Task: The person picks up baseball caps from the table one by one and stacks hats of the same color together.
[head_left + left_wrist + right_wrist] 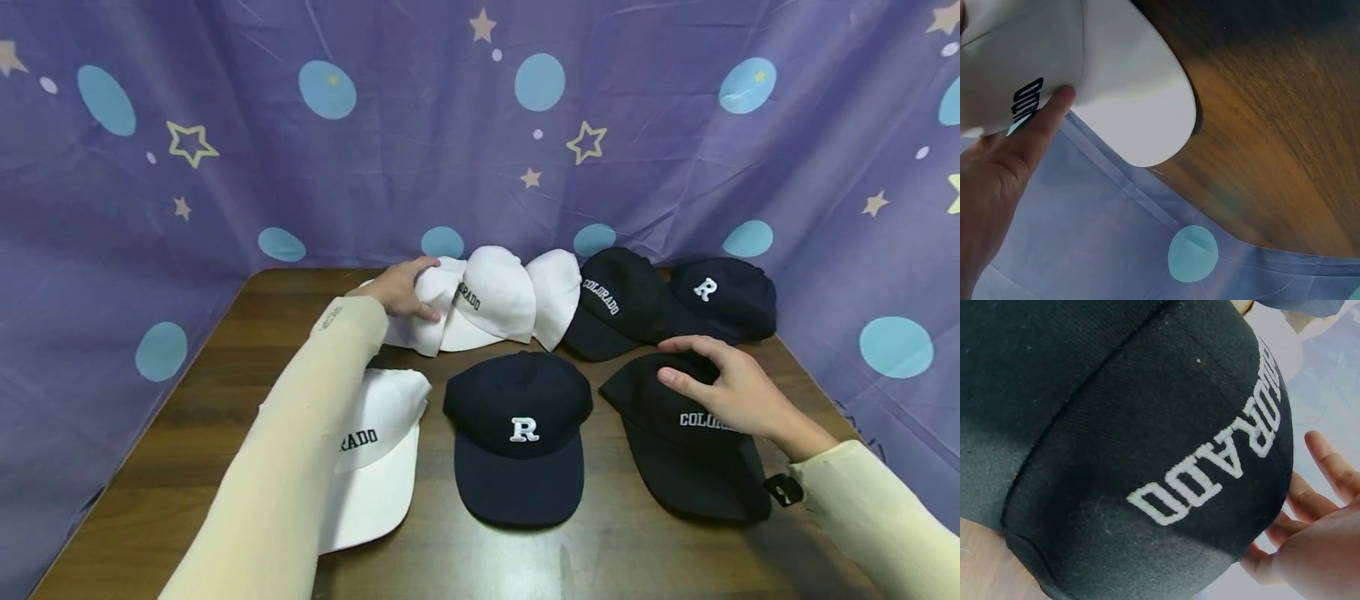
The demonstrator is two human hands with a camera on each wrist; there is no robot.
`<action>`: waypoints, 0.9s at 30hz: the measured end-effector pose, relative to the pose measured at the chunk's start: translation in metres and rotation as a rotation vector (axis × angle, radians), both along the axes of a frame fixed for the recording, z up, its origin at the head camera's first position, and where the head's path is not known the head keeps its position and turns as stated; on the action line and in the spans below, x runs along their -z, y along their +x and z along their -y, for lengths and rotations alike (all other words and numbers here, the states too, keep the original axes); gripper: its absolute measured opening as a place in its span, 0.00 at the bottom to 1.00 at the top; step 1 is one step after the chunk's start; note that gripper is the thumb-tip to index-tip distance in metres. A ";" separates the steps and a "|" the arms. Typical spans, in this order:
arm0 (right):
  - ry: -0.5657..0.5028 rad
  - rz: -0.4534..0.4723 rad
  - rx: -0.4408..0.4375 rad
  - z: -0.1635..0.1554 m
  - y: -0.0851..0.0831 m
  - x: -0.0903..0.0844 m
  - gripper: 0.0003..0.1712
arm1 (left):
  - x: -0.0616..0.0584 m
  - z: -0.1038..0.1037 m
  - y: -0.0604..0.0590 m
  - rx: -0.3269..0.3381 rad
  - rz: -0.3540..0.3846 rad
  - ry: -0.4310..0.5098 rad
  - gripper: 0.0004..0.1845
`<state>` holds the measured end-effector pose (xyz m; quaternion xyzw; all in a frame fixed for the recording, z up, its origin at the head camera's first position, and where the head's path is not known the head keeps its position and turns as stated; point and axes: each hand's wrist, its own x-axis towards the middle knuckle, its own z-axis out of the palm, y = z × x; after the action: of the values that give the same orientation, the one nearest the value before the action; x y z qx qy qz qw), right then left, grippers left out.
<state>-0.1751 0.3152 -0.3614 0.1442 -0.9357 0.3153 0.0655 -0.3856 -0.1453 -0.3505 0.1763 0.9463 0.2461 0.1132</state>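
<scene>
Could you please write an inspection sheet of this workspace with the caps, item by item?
Surface: brown wooden table.
Job's things: left hand grips a white cap in the back row; right hand rests on the front black COLORADO cap.
Clutter: front white cap, navy R cap; back row holds more white caps, a black COLORADO cap, a second navy R cap.
Hands: both bare, cream sleeves.
Cables: nothing seen.
Surroundings: purple curtain with dots and stars.
</scene>
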 end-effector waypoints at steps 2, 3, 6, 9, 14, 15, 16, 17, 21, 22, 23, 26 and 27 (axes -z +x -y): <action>0.001 -0.006 -0.002 0.000 0.000 0.000 0.25 | 0.000 0.002 -0.001 -0.006 -0.030 -0.013 0.52; 0.001 -0.009 -0.003 0.000 0.000 0.000 0.25 | 0.001 0.003 -0.001 -0.009 -0.047 -0.020 0.51; 0.003 -0.016 -0.004 0.001 -0.001 0.000 0.25 | -0.001 0.006 0.000 -0.009 -0.085 -0.035 0.49; 0.002 -0.025 -0.007 0.001 -0.001 -0.001 0.25 | -0.004 0.010 0.003 -0.017 -0.107 -0.041 0.49; 0.000 -0.031 -0.009 0.001 -0.001 -0.003 0.24 | -0.009 0.013 0.006 -0.039 -0.139 -0.047 0.48; 0.000 -0.030 -0.009 0.001 -0.001 -0.003 0.24 | -0.011 0.014 0.007 -0.043 -0.143 -0.050 0.48; -0.001 -0.030 -0.008 0.001 -0.001 -0.003 0.24 | -0.012 0.014 0.008 -0.047 -0.146 -0.054 0.48; -0.001 -0.030 -0.008 0.002 -0.001 -0.004 0.24 | -0.013 0.015 0.009 -0.050 -0.148 -0.055 0.48; -0.002 -0.032 -0.005 0.002 0.000 -0.005 0.24 | -0.016 0.017 0.011 -0.078 -0.161 -0.073 0.46; -0.002 -0.034 -0.005 0.002 0.000 -0.005 0.24 | -0.016 0.018 0.011 -0.083 -0.171 -0.077 0.46; -0.003 -0.034 -0.004 0.002 0.001 -0.005 0.24 | -0.017 0.019 0.011 -0.087 -0.182 -0.081 0.45; -0.004 -0.036 -0.005 0.002 0.001 -0.004 0.23 | -0.020 0.022 0.013 -0.106 -0.221 -0.082 0.44; -0.003 -0.036 -0.006 0.001 0.001 -0.004 0.23 | -0.021 0.023 0.014 -0.114 -0.236 -0.081 0.44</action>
<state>-0.1737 0.3139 -0.3570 0.1525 -0.9334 0.3145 0.0819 -0.3716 -0.1680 -0.3298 0.1453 0.9707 0.1913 -0.0061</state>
